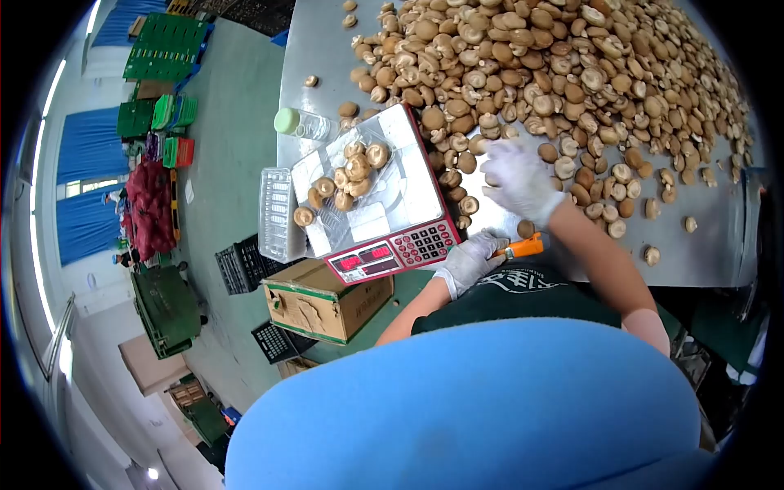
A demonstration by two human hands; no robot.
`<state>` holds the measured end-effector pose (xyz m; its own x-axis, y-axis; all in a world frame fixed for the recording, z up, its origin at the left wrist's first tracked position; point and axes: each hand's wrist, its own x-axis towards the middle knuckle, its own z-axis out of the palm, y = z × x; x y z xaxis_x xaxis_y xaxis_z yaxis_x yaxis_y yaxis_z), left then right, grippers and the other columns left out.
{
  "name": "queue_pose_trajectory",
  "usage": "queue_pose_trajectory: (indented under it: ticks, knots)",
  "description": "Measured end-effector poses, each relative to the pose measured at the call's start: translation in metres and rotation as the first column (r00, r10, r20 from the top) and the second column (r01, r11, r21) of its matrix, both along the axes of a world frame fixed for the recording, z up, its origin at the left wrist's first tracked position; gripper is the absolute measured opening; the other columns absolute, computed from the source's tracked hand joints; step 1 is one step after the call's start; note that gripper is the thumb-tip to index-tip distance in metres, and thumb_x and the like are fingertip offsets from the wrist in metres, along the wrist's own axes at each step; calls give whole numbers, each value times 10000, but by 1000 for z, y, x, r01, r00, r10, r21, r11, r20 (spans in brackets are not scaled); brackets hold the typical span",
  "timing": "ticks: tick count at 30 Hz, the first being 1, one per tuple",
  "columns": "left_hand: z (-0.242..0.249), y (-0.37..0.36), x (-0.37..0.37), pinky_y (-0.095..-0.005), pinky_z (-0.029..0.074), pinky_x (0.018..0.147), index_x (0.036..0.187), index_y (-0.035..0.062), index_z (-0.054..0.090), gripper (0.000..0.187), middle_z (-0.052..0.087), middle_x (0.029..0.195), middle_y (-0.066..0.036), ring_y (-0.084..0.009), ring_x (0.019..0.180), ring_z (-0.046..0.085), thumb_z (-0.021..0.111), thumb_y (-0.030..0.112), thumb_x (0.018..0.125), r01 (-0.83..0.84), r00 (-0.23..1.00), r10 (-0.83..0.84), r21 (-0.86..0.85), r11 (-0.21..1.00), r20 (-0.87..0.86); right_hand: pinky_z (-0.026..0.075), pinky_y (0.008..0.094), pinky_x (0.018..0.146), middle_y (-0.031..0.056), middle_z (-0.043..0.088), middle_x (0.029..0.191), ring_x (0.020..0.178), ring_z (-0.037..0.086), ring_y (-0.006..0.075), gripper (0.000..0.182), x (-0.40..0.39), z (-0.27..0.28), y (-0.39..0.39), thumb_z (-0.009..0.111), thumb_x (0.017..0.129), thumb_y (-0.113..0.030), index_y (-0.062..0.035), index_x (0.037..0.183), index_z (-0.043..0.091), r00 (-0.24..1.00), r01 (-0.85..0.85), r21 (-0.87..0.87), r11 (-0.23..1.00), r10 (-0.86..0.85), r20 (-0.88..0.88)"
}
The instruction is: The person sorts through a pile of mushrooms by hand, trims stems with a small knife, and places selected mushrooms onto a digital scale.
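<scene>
My left hand (472,260), in a white glove, is at the table's near edge beside the scale, closed around one end of an orange tool (524,246) whose kind I cannot make out. My right hand (518,173), also gloved and slightly blurred, reaches over the front of the mushroom pile (523,61), fingers apart, with nothing visible in it. A lone mushroom (525,229) lies just above the orange tool. On the red-framed digital scale (412,184) sits a clear plastic tray with several brown mushrooms (357,168); its display is lit.
Left of the scale are stacked clear trays (278,214) and a clear jar with a green lid (287,122). Loose mushrooms (614,189) lie along the pile's near side on the metal table (314,33). A cardboard box (327,302) and black crates (245,265) stand on the floor.
</scene>
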<state>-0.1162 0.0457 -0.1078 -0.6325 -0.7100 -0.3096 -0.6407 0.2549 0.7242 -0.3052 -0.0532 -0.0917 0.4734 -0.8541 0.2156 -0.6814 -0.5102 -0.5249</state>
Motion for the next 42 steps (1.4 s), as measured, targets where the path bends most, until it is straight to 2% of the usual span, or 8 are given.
queue_pose_trajectory:
  ticks: [5,13,21,25,28,32,35,42]
  knots:
    - [-3,-8,-5,-375,541,906,1215,101,676,334,653,1217,-114,-296,1066,653,659,280,933,77,987,-79,19,997,139,380,479,1088,116,557,1322,1277,498,314,573,89,-38,-30,725,738,-268,-87,1266,598,990,-111,-151,982,95,-106]
    - [-8,-7,-11,-366,546,882,1183,124,685,283,659,1199,-89,-286,1037,664,625,271,949,-49,997,52,-39,998,65,475,459,951,75,608,1225,1246,524,279,234,32,-7,-44,726,725,-275,-137,914,727,935,-178,160,971,218,-281]
    - [27,-62,-39,-444,574,745,1294,40,523,440,603,1088,-157,-361,913,665,652,197,903,-370,860,484,-457,809,161,424,451,1048,18,570,1379,1315,483,289,174,-40,-42,9,676,769,-176,-141,928,735,993,32,-159,987,-49,-105]
    - [1,-99,-46,-453,586,687,1094,18,593,243,609,1018,-203,-365,885,687,604,121,874,-125,820,338,-433,893,462,353,474,1106,25,574,1383,1292,500,288,162,-64,-36,39,648,819,-229,-156,931,740,959,195,-126,973,-216,-182]
    - [-2,-103,-37,-477,571,719,1038,60,627,199,584,1034,-216,-370,913,682,642,102,844,-196,900,334,-425,884,280,298,477,1144,66,588,1369,1292,501,292,233,-76,-26,48,632,843,-298,-176,1009,742,944,265,-14,964,-262,-199]
    - [24,-88,-26,-315,501,942,1357,75,566,500,604,1206,-99,-221,968,649,679,85,870,-404,835,359,-21,914,-418,335,453,1125,110,605,1341,1282,509,298,324,-83,-1,57,684,786,-242,-183,1100,738,946,307,-12,952,-307,-105]
    - [52,-71,-21,-294,508,926,1381,31,527,528,617,1147,-91,-191,991,646,663,41,871,-291,573,662,635,716,-483,445,425,1011,123,645,1236,1158,576,298,313,-78,20,68,730,742,-173,-148,1055,734,938,345,-105,933,-347,0]
    - [32,-54,-7,-262,549,764,1453,38,426,538,618,1232,-129,-207,963,681,617,93,953,64,200,840,862,503,-505,495,389,771,65,652,914,868,618,242,140,-40,-25,101,621,886,-248,-143,969,661,971,-201,-20,979,197,-133]
